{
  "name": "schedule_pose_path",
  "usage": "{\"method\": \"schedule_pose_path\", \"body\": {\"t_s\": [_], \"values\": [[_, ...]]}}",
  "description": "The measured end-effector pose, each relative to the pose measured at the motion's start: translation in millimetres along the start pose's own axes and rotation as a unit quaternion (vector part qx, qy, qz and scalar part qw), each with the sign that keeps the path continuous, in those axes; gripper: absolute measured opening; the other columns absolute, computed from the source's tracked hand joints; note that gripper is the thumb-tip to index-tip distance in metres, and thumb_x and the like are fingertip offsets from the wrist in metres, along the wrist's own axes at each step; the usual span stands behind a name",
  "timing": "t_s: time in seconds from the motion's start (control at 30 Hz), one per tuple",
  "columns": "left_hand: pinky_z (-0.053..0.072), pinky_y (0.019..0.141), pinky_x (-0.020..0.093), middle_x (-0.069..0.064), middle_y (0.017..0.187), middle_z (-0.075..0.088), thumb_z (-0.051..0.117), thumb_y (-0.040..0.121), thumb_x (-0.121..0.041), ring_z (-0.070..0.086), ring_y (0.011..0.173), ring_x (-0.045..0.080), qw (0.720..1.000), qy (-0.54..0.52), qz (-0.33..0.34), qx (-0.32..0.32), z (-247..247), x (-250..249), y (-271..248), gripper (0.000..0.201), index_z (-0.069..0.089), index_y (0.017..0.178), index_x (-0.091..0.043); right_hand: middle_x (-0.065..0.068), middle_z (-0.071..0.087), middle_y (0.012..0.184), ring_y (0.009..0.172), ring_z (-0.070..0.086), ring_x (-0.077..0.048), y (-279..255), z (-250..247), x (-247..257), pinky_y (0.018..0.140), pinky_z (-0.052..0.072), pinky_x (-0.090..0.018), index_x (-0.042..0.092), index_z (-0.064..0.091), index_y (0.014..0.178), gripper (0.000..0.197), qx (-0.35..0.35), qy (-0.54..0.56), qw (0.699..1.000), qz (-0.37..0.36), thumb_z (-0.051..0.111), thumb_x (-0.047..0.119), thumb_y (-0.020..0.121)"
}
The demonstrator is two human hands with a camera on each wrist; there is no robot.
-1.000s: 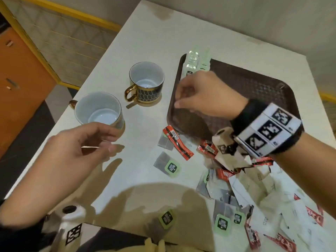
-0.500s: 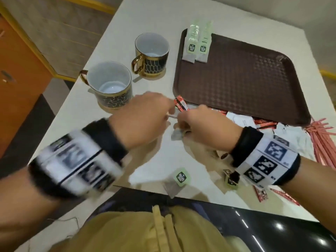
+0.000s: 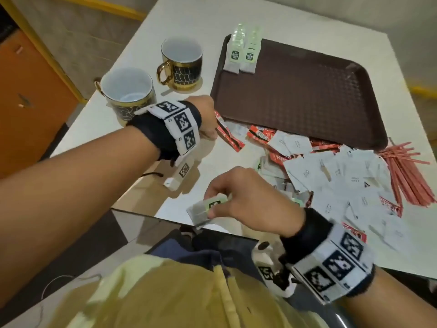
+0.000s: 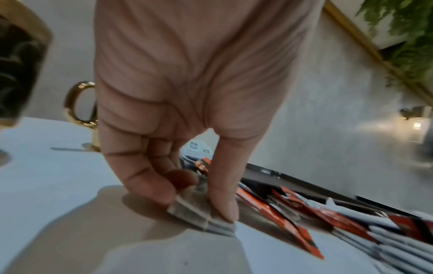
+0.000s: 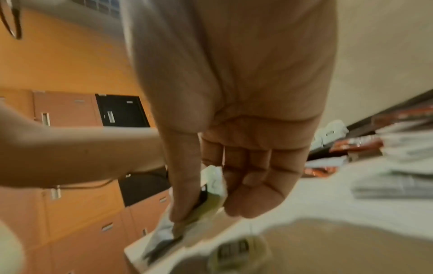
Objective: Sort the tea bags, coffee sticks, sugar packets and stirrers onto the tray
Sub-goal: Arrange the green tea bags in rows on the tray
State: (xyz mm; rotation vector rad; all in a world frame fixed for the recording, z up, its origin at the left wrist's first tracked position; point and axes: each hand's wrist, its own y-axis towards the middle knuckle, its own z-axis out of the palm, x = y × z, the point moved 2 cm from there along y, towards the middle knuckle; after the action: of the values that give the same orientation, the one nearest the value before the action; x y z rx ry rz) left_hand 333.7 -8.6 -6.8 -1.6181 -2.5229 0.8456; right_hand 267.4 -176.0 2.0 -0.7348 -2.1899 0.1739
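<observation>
Sorting at an early stage: tea bags only on the tray.

Two rows of tea bags (image 3: 243,53) were laid at the far left corner of the tray (image 3: 307,95); the rest of the tray was bare. The coffee sticks (image 3: 260,134), sugar packets (image 3: 335,171) and stirrers (image 3: 406,174) lay heaped on the tabletop (image 3: 132,119) along the tray's near edge and to its right, not yet sorted. One tea bag (image 4: 201,213) was pinched on the tabletop between the thumb and fingers (image 4: 222,204) of the left hand (image 4: 187,83), just beside the coffee sticks. A second tea bag (image 3: 208,208) was pinched by the curled fingers (image 3: 218,185) of the right hand (image 3: 250,200) above the near tabletop edge. By judgement, most of the task remained: both held bags, then three whole categories. Two cups (image 3: 127,91) stood left of the tray.
</observation>
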Motion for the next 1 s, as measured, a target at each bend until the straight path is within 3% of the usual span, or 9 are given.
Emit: {"method": "schedule_pose_path", "body": {"t_s": [0.17, 0.4, 0.47, 0.57, 0.67, 0.73, 0.87, 0.93, 1.0], "values": [[0.038, 0.054, 0.026, 0.005, 0.065, 0.057, 0.085, 0.073, -0.034, 0.049, 0.056, 0.018, 0.996, -0.072, -0.052, 0.013, 5.3, 17.1, -4.9, 0.041, 0.053, 0.064, -0.009, -0.002, 0.054, 0.113, 0.099, 0.051, -0.017, 5.8, 22.9, -10.3, 0.083, 0.042, -0.030, 0.012, 0.073, 0.096, 0.019, 0.011, -0.077, 0.996, -0.042, 0.076, 0.016, 0.078], [0.043, 0.077, 0.031, 0.011, 0.084, 0.067, 0.086, 0.062, -0.049, 0.052, 0.075, 0.023, 0.974, -0.188, -0.110, 0.068, -5.7, 38.0, -18.3, 0.066, 0.070, 0.104, -0.001, -0.006, 0.053, 0.099, 0.092, 0.052, -0.023, 0.1, 29.6, -13.2, 0.077, 0.041, -0.034, 0.010, 0.069, 0.096, 0.013, -0.004, -0.092, 0.995, -0.031, 0.069, 0.017, 0.085], [0.046, 0.076, 0.029, 0.011, 0.084, 0.065, 0.083, 0.069, -0.046, 0.053, 0.073, 0.023, 0.974, -0.192, -0.108, 0.058, -12.9, 41.7, -25.7, 0.057, 0.069, 0.100, -0.001, -0.004, 0.053, 0.098, 0.091, 0.052, -0.021, -2.4, 26.8, -14.7, 0.076, 0.040, -0.031, 0.010, 0.069, 0.095, 0.013, -0.019, -0.070, 0.997, -0.028, 0.071, 0.016, 0.083], [0.050, 0.061, 0.014, 0.013, 0.086, 0.064, 0.070, 0.087, -0.015, 0.058, 0.069, 0.017, 0.968, -0.242, -0.071, -0.003, -21.5, 42.7, -40.9, 0.016, 0.060, 0.079, -0.005, -0.003, 0.059, 0.095, 0.084, 0.053, -0.017, -9.5, 11.6, -19.8, 0.073, 0.041, -0.025, 0.014, 0.067, 0.093, 0.019, -0.088, 0.020, 0.996, -0.015, 0.075, 0.008, 0.077], [0.059, 0.071, 0.021, 0.015, 0.104, 0.071, 0.050, 0.093, 0.007, 0.068, 0.091, 0.019, 0.896, -0.442, -0.035, 0.015, -18.3, 38.5, -58.1, 0.017, 0.059, 0.105, -0.001, -0.002, 0.062, 0.090, 0.075, 0.057, -0.020, -21.3, -14.7, -18.1, 0.069, 0.049, -0.035, 0.022, 0.060, 0.097, 0.039, -0.168, 0.139, 0.976, -0.008, 0.081, 0.004, 0.070], [0.059, 0.064, 0.021, 0.014, 0.105, 0.072, 0.049, 0.095, 0.006, 0.068, 0.086, 0.019, 0.856, -0.511, -0.014, 0.080, -7.0, 33.7, -69.8, 0.024, 0.054, 0.117, -0.001, -0.007, 0.066, 0.090, 0.070, 0.056, -0.027, -28.3, -31.3, -7.8, 0.067, 0.051, -0.040, 0.021, 0.058, 0.101, 0.046, -0.191, 0.204, 0.960, -0.027, 0.084, 0.004, 0.067], [0.049, 0.066, 0.027, 0.014, 0.096, 0.055, 0.074, 0.075, -0.035, 0.055, 0.082, 0.026, 0.780, -0.569, 0.032, 0.259, 18.5, 19.7, -94.0, 0.038, 0.061, 0.101, -0.012, -0.013, 0.068, 0.085, 0.068, 0.057, -0.024, -28.8, -47.9, 13.2, 0.063, 0.052, -0.032, 0.012, 0.059, 0.101, 0.046, -0.190, 0.261, 0.943, -0.087, 0.084, -0.003, 0.066], [0.056, 0.065, 0.028, 0.010, 0.084, 0.064, 0.049, 0.087, -0.058, 0.064, 0.070, 0.022, 0.728, -0.604, 0.054, 0.319, 20.9, 10.1, -102.4, 0.050, 0.071, 0.086, -0.013, -0.007, 0.067, 0.084, 0.070, 0.060, -0.021, -22.0, -47.3, 17.9, 0.063, 0.053, -0.028, 0.014, 0.059, 0.100, 0.044, -0.219, 0.171, 0.957, -0.077, 0.084, 0.000, 0.066], [0.056, 0.061, 0.027, 0.008, 0.075, 0.063, 0.031, 0.083, -0.070, 0.064, 0.064, 0.019, 0.724, -0.598, 0.073, 0.336, 21.1, 4.5, -104.0, 0.069, 0.070, 0.082, -0.013, -0.001, 0.064, 0.084, 0.072, 0.059, -0.016, -16.0, -46.2, 19.9, 0.061, 0.053, -0.026, 0.014, 0.059, 0.099, 0.044, -0.257, 0.078, 0.961, -0.061, 0.085, 0.005, 0.065]]}}
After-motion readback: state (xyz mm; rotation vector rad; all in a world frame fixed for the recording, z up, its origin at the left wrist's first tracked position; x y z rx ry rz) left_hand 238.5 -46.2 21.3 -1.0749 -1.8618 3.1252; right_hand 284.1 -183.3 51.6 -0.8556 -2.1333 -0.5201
